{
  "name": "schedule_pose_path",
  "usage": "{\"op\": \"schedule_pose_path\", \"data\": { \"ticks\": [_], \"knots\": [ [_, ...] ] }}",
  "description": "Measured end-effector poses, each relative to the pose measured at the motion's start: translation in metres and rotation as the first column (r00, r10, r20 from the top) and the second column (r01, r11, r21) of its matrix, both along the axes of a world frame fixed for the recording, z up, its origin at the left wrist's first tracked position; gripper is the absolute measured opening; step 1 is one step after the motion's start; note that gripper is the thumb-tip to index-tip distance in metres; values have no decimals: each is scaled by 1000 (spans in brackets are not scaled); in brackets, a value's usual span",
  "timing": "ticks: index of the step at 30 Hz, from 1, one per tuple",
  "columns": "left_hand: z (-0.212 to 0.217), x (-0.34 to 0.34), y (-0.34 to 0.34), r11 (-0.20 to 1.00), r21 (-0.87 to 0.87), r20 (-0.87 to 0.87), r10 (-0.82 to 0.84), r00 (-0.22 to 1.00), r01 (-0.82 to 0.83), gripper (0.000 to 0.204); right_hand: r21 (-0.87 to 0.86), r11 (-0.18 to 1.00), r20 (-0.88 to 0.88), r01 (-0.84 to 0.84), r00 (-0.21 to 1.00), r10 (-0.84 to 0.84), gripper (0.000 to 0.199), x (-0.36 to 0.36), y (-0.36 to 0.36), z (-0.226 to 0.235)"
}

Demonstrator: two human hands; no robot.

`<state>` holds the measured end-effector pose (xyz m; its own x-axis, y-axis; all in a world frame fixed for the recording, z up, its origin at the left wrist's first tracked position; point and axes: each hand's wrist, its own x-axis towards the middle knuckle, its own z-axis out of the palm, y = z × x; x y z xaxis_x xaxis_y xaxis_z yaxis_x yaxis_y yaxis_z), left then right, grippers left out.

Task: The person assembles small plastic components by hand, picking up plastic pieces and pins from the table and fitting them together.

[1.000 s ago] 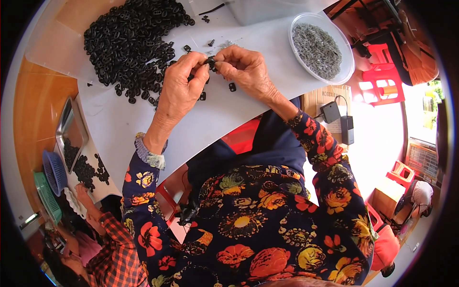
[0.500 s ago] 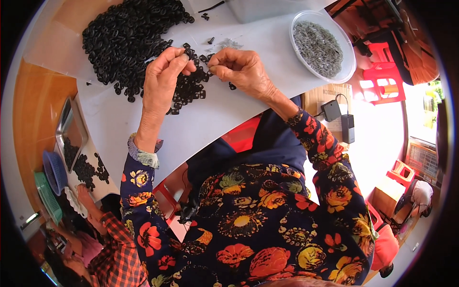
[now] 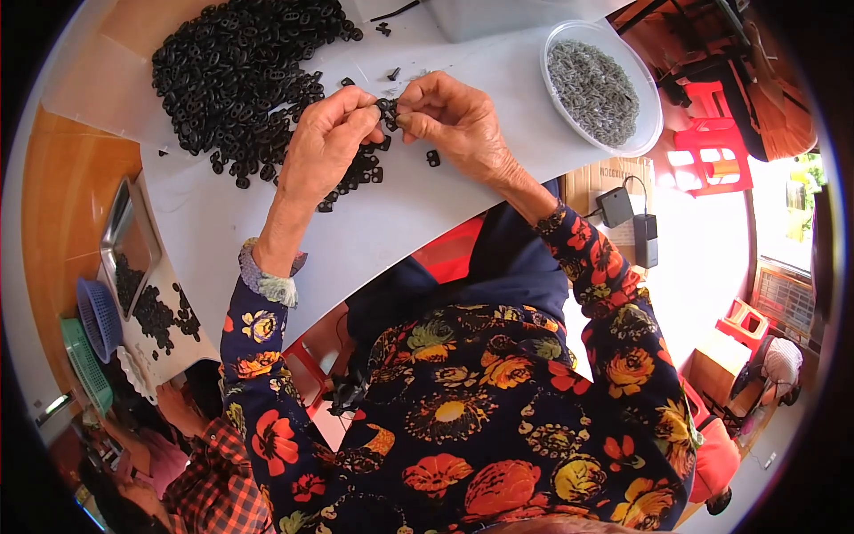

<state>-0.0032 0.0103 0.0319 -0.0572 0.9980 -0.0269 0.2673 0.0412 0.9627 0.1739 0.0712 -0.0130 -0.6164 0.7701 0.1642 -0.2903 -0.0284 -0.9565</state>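
Note:
My left hand pinches a small black plastic piece between thumb and fingertips, above the white table. Closed in a pinch at the other side of that piece is my right hand; what its fingertips hold, if anything, is too small to make out. A group of small black finished-looking pieces lies just under my hands. Beyond my left hand rises a big heap of black oval pieces with holes. One loose black piece rests below my right hand.
A clear round tub full of small greyish translucent parts stands at the right. Metal tray, blue basket and green basket are at the left, near a co-worker in a checked sleeve. Red stools stand right.
My left hand has moved right and my right hand slightly right, so their fingertips now meet at the black piece. The co-worker's hand at lower left has drawn back a little.

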Motion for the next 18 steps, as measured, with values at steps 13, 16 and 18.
{"op": "schedule_pose_path", "data": {
  "ticks": [13, 16, 18],
  "knots": [
    [-3, -8, 5, 997, 5, -70, -76, 995, 77, 19, 38, 999, 48, 8, 999, -10, 11, -1, 0, 0],
    [-2, -8, 5, 997, 2, -70, -73, 995, 73, 19, 34, 999, 116, -10, 993, 6, 12, 0, 0, 0],
    [-1, -7, 5, 997, -5, -65, -73, 995, 73, 20, 22, 1000, 90, -10, 996, 8, 13, 0, 0, -3]
  ]
}}
